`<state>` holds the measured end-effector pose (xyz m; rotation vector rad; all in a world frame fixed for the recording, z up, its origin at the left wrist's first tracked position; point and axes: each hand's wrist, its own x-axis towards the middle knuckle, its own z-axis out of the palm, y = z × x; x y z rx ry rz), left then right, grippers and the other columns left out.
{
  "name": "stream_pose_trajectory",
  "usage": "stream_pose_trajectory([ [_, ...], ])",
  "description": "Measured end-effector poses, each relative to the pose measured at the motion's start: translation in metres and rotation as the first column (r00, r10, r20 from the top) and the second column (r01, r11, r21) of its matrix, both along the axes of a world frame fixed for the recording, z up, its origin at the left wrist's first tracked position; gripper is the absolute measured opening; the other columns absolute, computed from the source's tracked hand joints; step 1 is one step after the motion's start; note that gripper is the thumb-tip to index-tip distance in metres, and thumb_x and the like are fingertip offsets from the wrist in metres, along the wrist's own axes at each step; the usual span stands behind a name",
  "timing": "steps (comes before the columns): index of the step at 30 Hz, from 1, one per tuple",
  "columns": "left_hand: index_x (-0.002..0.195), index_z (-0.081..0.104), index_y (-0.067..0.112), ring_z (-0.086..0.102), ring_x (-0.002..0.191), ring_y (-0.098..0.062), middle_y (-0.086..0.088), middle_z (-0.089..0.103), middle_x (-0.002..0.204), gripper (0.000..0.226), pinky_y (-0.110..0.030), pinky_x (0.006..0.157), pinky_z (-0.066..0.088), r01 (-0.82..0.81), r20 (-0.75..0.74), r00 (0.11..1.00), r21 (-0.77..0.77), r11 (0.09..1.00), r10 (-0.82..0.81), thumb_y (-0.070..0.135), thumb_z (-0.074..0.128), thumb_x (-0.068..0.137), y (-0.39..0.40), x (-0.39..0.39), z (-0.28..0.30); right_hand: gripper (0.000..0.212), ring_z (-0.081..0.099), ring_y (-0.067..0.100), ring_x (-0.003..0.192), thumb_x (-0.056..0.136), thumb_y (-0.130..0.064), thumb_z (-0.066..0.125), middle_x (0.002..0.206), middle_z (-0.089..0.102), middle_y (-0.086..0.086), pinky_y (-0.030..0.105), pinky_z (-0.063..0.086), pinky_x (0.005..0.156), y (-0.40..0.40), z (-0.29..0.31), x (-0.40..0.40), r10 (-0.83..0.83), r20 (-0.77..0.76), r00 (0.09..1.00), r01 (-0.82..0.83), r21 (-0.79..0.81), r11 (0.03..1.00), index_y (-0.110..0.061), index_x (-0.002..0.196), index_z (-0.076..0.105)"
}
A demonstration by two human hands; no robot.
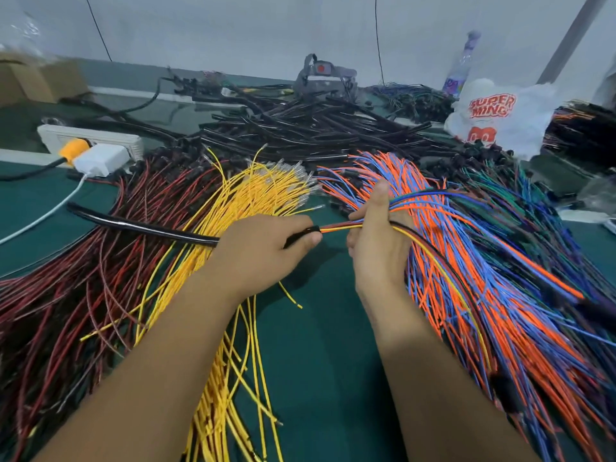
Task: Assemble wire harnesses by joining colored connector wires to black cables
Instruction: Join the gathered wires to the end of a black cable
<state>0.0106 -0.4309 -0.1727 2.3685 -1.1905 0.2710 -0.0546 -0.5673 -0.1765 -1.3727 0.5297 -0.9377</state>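
Mostly hidden in left hand (263, 243) fingers, black cable (140, 225) end; right hand (376, 235) clutching colored wires (336, 226)

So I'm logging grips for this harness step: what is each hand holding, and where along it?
Left hand grips the black cable at its near end, where coloured wires emerge. Right hand grips those thin coloured wires beside it.

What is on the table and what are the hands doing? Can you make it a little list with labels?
left hand: grips black cable at its open end
right hand: holds small wire bundle leading into that cable end
yellow wires: pile left of centre
red wires: pile far left
orange and blue wires: pile on right
black cables: heap at back
table: green
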Motion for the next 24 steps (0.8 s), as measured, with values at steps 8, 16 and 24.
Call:
stream_pose_trajectory([
  [8, 0.07, 0.043, 0.025, 0.043, 0.058, -0.01, 0.007, 0.047, 0.057, 0.031, -0.03, 0.052, 0.032, 0.015, -0.066, 0.998, -0.076, 0.997, -0.02, 0.044, 0.042, 0.095, -0.007, -0.008, 0.001, 0.058, 0.041, 0.012, 0.042, 0.098, -0.043, 0.049, 0.041, 0.045, -0.006, 0.027, 0.035, 0.053, 0.014, -0.005, 0.01, 0.091, -0.047, 0.995, -0.091, 0.018, 0.996, -0.019, 0.046, 0.053],
  [16, 0.07, 0.04, 0.03, 0.043, 0.058, -0.009, 0.016, 0.05, 0.064, 0.031, -0.032, 0.051, 0.029, -0.009, -0.175, 0.984, -0.166, 0.986, -0.02, 0.046, 0.041, 0.097, 0.001, 0.003, 0.0, 0.024, 0.028, 0.006, 0.034, 0.093, -0.033, 0.058, 0.045, 0.033, -0.008, 0.022, 0.012, 0.042, -0.006, 0.011, -0.002, 0.3, 0.261, 0.918, -0.385, 0.395, 0.834, -0.018, 0.075, 0.052],
  [24, 0.085, 0.052, 0.043, 0.048, 0.067, -0.006, 0.008, 0.054, 0.068, 0.016, -0.03, 0.054, 0.033, -0.013, -0.123, 0.992, 0.034, 0.999, 0.017, 0.048, 0.042, 0.096, 0.016, 0.019, 0.0, 0.046, 0.04, 0.006, 0.038, 0.097, -0.039, 0.053, 0.042, 0.043, -0.01, 0.017, 0.032, 0.04, -0.01, 0.007, -0.006, 0.048, -0.003, 0.999, -0.048, 0.046, 0.998, -0.02, 0.055, 0.056],
])
